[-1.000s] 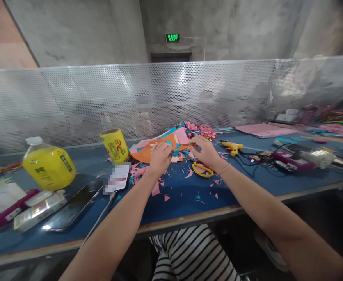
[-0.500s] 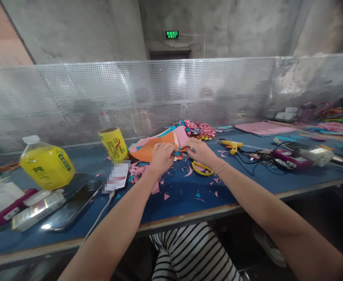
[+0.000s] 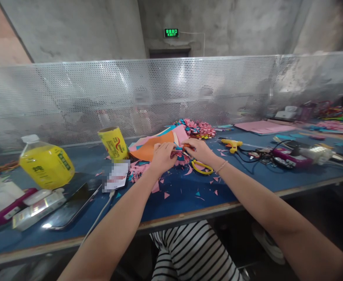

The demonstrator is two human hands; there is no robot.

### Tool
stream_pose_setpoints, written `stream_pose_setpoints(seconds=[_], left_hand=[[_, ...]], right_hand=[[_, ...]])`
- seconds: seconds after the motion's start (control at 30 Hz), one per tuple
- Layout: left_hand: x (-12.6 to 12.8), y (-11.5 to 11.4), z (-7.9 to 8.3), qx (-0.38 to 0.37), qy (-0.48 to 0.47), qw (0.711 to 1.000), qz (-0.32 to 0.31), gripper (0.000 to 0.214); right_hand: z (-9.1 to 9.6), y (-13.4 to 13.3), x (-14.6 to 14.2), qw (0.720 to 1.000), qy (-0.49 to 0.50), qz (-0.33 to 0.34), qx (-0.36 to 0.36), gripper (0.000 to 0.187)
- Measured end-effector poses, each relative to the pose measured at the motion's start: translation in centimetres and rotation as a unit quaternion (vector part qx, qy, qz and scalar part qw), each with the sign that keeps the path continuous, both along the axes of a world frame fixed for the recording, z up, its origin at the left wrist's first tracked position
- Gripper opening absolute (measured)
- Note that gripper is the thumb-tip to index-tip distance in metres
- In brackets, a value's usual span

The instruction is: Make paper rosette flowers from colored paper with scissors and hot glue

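My left hand (image 3: 163,157) is closed on a strip of blue paper (image 3: 178,148). Opposite it, my right hand (image 3: 203,151) pinches a small orange paper piece (image 3: 189,146); the fingertips of both hands nearly meet, and the papers' full shapes are hidden. Behind my left hand, a large orange sheet (image 3: 146,147) lies over pink, blue and cream sheets. The yellow handle of what look like scissors (image 3: 202,168) rests by my right wrist. Pink paper scraps (image 3: 139,170) are scattered under and around my hands. Fringed pink and blue paper bunches (image 3: 199,128) sit beyond them.
At left stand a yellow liquid jug (image 3: 47,166) and a tilted yellow tube (image 3: 114,144), with a phone (image 3: 68,207) in front. A yellow glue gun (image 3: 232,145) with a black cord lies right. Perforated metal screen (image 3: 159,93) closes the back. Pink sheets (image 3: 263,127) lie far right.
My hands stay in nearly the same place, while the papers between my fingers have shifted; more pink fringe shows beneath my fingers. The view has tipped very slightly.
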State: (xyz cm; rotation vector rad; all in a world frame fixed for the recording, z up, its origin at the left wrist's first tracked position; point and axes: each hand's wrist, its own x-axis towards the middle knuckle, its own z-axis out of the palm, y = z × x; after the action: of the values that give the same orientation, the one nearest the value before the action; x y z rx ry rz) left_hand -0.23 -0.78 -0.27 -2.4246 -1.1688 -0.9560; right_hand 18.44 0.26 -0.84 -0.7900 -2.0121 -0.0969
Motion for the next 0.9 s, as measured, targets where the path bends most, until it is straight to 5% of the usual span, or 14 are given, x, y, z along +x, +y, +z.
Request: stream_pose_setpoints(seconds=[0.37, 0.9], left_hand=[[0.1, 0.2, -0.2, -0.017, -0.014, 1.000, 0.007, 0.024], [0.4, -0.2, 0.3, -0.051, -0.061, 0.996, 0.035, 0.017]], right_hand=[[0.1, -0.2, -0.1, 0.998, 0.012, -0.026, -0.063, 0.027], [0.8, 0.0, 1.4, 0.997, 0.039, 0.009, -0.061, 0.033]])
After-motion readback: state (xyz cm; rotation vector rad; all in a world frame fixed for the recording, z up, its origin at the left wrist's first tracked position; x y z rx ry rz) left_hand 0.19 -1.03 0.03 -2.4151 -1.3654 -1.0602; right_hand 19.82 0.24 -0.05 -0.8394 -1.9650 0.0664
